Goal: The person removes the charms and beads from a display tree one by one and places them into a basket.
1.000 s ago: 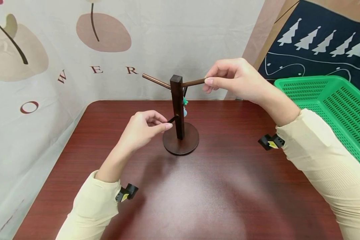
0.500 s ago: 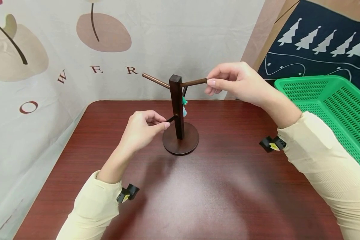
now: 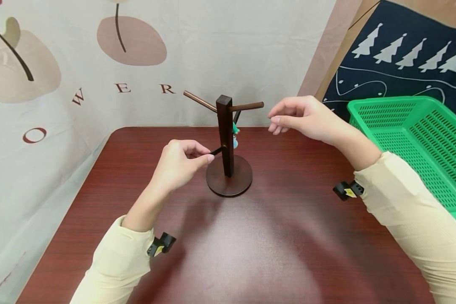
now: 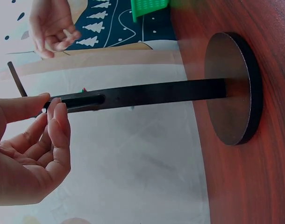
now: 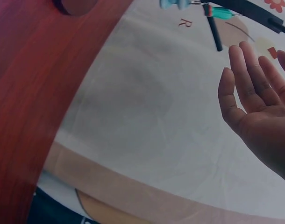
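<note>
Green basket [image 3: 422,139] right of stand [image 3: 226,139]

Letters "O W E R" — brown capitals, on the backdrop cloth [image 3: 213,46]; an "R" in the right wrist view

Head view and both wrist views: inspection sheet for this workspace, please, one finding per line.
Surface: dark red wood-grain table.
Job's things: wooden peg stand upright on its round base; a small teal trinket hangs behind the post.
Clutter: green basket at the right edge.
Grippers: left hand pinches the low peg; right hand open, apart from the upper right peg.
Cables: nothing seen.
Surroundings: flower-print cloth, tree-print cloth.
</note>
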{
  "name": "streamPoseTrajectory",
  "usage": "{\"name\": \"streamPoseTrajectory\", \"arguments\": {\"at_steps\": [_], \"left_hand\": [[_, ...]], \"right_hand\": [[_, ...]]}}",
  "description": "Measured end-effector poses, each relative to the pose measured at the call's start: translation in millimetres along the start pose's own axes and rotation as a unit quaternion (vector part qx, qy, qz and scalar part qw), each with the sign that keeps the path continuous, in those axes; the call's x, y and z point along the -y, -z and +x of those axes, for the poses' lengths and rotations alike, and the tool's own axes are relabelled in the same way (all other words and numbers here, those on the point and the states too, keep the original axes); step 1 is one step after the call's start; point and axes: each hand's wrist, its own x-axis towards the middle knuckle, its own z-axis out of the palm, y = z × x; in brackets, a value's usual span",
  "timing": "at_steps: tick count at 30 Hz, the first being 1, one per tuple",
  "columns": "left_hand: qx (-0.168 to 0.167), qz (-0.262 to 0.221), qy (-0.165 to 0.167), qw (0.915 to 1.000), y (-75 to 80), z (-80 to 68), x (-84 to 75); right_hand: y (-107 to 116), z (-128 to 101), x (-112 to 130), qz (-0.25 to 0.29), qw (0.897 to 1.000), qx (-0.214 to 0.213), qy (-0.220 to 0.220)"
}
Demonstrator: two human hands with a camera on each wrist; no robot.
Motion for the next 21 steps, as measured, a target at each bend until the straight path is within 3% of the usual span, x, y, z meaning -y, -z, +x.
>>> {"name": "streamPoseTrajectory", "arguments": {"at_steps": [6, 21], "left_hand": [[0.003, 0.007, -0.007, 0.9999, 2.0, 1.6, 0.1], [0.036, -0.005, 0.015, 0.9992, 11.1, 17.7, 7.7]], "right_hand": [[0.8, -1.7, -11.0, -0.011, 1.0, 0.004, -0.018], [3.3, -5.8, -23.1, -0.019, 0.999, 0.009, -0.041]]}}
